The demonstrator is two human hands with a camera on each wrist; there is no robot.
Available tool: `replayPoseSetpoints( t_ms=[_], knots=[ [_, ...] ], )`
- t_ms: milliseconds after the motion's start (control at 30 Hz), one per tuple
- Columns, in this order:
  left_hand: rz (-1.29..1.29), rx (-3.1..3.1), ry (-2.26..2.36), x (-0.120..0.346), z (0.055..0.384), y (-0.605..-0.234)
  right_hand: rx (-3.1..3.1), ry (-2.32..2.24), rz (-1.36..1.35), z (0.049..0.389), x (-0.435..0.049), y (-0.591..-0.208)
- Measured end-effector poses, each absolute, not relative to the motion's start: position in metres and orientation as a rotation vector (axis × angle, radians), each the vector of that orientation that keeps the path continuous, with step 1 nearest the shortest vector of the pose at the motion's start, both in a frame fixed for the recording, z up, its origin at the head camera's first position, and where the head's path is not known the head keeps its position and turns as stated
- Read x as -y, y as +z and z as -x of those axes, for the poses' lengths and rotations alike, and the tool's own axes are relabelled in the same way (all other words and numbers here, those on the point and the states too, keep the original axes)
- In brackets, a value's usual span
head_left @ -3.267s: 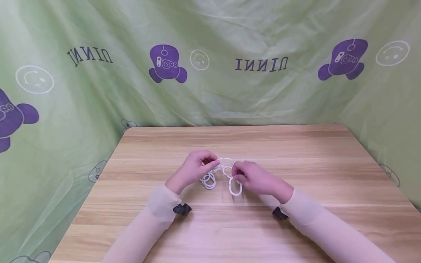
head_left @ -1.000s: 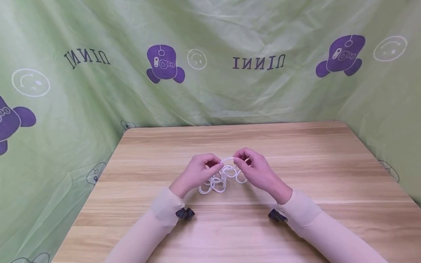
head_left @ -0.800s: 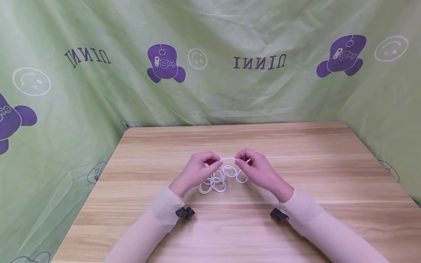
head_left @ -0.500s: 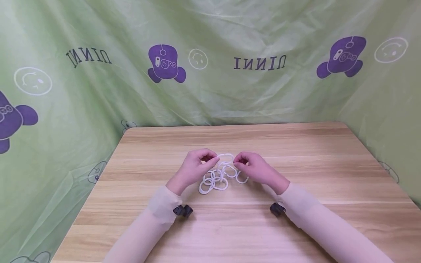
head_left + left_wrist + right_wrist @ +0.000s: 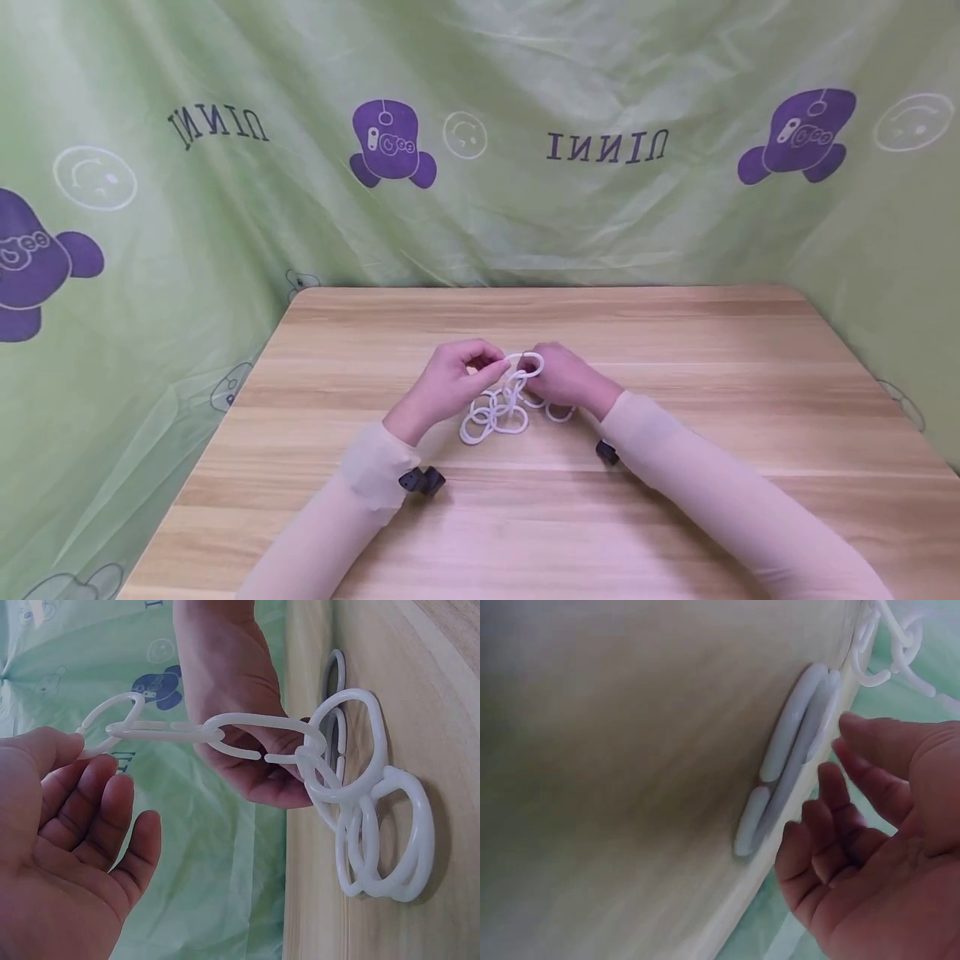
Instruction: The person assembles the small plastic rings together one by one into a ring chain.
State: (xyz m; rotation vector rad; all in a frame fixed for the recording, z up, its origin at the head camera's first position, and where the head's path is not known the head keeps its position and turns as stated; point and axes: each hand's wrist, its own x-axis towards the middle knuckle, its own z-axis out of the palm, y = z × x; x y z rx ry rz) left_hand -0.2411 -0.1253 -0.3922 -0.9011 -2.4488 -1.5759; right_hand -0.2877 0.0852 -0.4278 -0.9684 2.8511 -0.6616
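Note:
In the head view my left hand point(image 5: 448, 385) pinches the end link of a white plastic chain between thumb and forefinger. The left wrist view shows that end link point(image 5: 137, 712) raised off the table, with further chain links point(image 5: 259, 718) hanging from it down to a heap of links point(image 5: 424, 832) on the wood. My right hand point(image 5: 568, 380) is behind the hanging chain, low over the table. Its fingers are loosely bent with nothing between them in the right wrist view, close to loose white links point(image 5: 784, 735) lying on the tabletop. Several links have a small gap in their side.
A wood-grain table point(image 5: 525, 517) lies under both hands. Behind and beside it hangs a green curtain point(image 5: 480, 217) with purple printed figures. A small dark camera point(image 5: 422, 481) sits at the left wrist, another point(image 5: 607, 452) at the right.
Both hands pinched one link earlier; my right hand has let go, then turned and dropped behind the chain towards the loose links. My left hand still pinches the end link.

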Motion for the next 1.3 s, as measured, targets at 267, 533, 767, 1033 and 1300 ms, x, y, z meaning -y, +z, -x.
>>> replayPoseSetpoints(
  t_ms=[267, 533, 767, 1033, 1300],
  knots=[
    [0.924, 2.44, -1.536, 0.123, 0.243, -0.389, -2.84, -0.458, 0.855, 0.285, -0.091, -0.427],
    [0.921, 2.445, -1.538, 0.123, 0.243, -0.388, -2.76, -0.561, 0.781, 0.273, -0.108, -0.417],
    [0.93, 2.455, -1.534, 0.123, 0.242, -0.39, -2.694, -0.867, 0.721, 0.259, -0.128, -0.404],
    [0.929, 2.495, -1.512, 0.121, 0.242, -0.394, -2.695, -1.037, 0.724, 0.238, -0.137, -0.388],
    [0.954, 2.502, -1.519, 0.118, 0.24, -0.4, -2.707, -1.256, 0.626, 0.224, -0.137, -0.376]
  ],
)
